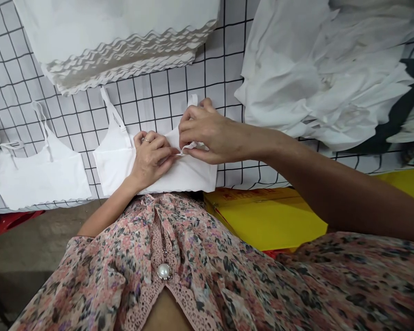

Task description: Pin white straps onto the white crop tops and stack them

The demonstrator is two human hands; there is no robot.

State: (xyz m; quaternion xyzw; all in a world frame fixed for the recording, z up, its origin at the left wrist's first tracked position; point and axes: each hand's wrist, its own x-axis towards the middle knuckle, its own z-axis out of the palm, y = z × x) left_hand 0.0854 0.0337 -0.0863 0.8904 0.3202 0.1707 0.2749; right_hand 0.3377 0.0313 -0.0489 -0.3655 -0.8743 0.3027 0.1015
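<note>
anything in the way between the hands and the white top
Nothing visible: the left hand and right hand are already on the white strappy top, with nothing between them and it.

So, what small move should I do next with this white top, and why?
Probably smooth the narrow white fabric tab flat with your right hand, since its fingers pinch it at the edge of the white strappy fabric top. Your left hand already lies on the top, on the black-grid white surface, steadying it.
</note>
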